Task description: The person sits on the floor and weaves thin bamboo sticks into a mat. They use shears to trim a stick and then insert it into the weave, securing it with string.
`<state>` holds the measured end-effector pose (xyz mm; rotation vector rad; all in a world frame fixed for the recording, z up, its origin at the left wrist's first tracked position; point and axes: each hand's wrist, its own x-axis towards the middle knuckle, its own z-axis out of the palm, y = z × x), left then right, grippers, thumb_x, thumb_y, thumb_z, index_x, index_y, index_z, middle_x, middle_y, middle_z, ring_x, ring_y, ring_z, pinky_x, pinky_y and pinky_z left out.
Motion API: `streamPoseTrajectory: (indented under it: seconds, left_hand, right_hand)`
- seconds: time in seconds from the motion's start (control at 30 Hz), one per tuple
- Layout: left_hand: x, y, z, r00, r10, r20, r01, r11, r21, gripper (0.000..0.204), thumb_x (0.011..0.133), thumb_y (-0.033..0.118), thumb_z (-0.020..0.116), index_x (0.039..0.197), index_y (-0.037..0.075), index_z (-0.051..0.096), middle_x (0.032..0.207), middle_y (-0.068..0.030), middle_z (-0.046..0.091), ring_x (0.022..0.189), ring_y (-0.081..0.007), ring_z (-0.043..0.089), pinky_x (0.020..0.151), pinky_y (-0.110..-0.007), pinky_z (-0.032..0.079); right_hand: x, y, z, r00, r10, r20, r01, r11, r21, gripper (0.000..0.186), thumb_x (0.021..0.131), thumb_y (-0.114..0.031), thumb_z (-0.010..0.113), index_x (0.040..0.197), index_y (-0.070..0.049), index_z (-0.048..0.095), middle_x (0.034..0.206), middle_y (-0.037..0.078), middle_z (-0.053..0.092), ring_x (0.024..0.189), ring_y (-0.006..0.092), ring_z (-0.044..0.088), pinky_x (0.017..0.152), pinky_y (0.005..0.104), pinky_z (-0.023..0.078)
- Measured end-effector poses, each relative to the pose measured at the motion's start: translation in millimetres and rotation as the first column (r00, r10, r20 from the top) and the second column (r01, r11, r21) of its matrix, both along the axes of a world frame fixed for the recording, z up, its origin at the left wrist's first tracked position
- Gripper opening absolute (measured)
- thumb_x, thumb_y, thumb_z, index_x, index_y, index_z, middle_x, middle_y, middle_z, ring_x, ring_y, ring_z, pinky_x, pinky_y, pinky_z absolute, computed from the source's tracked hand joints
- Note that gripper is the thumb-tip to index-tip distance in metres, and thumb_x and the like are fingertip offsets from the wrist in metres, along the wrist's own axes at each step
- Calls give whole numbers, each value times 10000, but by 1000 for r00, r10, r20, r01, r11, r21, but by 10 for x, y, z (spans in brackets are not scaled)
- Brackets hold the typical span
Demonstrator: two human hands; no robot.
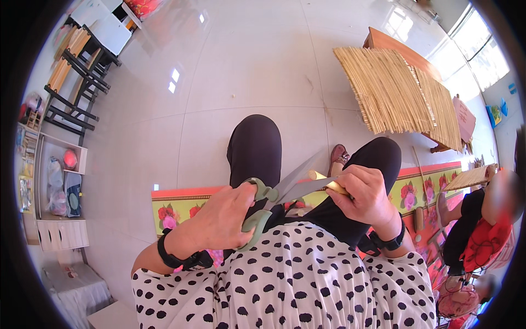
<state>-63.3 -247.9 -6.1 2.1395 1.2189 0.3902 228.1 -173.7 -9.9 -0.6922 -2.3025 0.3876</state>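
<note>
Pale glossy floor tiles [246, 71] fill the upper and centre frame, with window glare in small bright patches at upper left of centre. A flowered mat [181, 205] with a red border lies across the lower middle, under the seated person's dark-clad knees. At upper right, a mat of thin bamboo strips [394, 90] drapes over a low wooden table [394, 46]. Dark folding frames with wooden slats [74, 71] stand at upper left; white shelving with bagged items [57, 181] sits at the left edge. Another seated person in red [482, 230] is at the lower right edge. Left hand [222, 219] is closed through the green handles of scissors [274, 192], blades parted and pointing right. Right hand [364, 197] grips a short pale bamboo stick [323, 180], its end lying between the open blades, centre frame above the lap. Both wrists carry black bands.
</note>
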Motion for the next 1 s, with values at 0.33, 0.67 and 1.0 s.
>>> streamPoseTrajectory:
  seconds: [0.33, 0.67, 1.0]
  left_hand:
    - [48, -35, 44, 999, -29, -24, 28, 999, -16, 594, 671, 107, 761, 1107, -42, 385, 881, -163, 558, 756, -345, 541, 694, -430, 452]
    - [4, -16, 0, 1000, -29, 10, 29, 997, -68, 466, 690, 43, 706, 1028, -18, 391, 794, -161, 569, 702, -382, 563, 618, -439, 446]
    - [1, 39, -105, 996, -67, 59, 77, 980, -181, 443, 745, 51, 683, 1065, -34, 388, 742, -194, 595, 701, -405, 598, 592, -450, 470]
  right_hand:
    - [-9, -27, 33, 999, 37, 9, -37, 999, 31, 170, 703, -41, 757, 834, -14, 653, 642, 47, 486, 531, 205, 504, 456, 313, 407]
    - [8, 18, 53, 988, 39, 147, -55, 993, 108, 181, 674, -13, 741, 763, -9, 583, 643, 65, 467, 537, 224, 511, 461, 325, 417]
    - [25, 50, 54, 991, 1, 137, -6, 999, 35, 187, 674, -4, 730, 795, 10, 588, 670, 92, 518, 566, 260, 546, 488, 344, 444]
